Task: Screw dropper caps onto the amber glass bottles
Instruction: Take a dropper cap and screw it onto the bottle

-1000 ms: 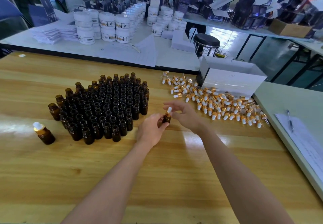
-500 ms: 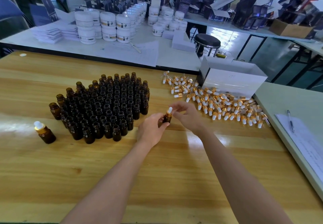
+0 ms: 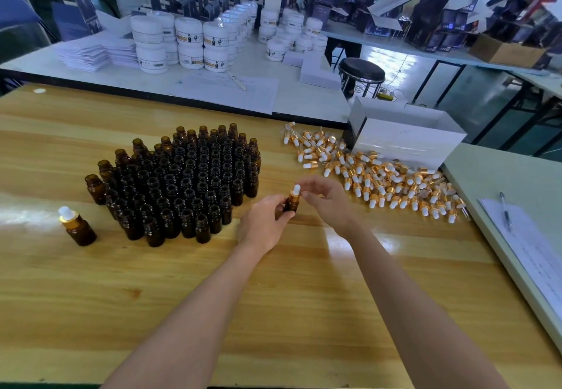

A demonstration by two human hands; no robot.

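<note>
Above the wooden table (image 3: 304,297), my left hand (image 3: 261,225) grips the amber bottle (image 3: 291,205); my right hand (image 3: 327,199) has re-pinched its dropper cap (image 3: 295,191), likely tightening.

left hand (image 3: 263,221) curled, gripping; right hand (image 3: 327,199) pinching beside it.

In the middle of my view the left grip (image 3: 261,226) holds an amber bottle (image 3: 291,205) upright, and the right grip (image 3: 330,203) pinches the dropper cap (image 3: 295,191) on its neck. On the table (image 3: 273,303), open bottles (image 3: 188,182) stand packed at ten o'clock. One capped bottle (image 3: 78,227) stands alone at nine, and loose caps (image 3: 380,179) lie heaped at two, against a white box (image 3: 404,144).
</note>
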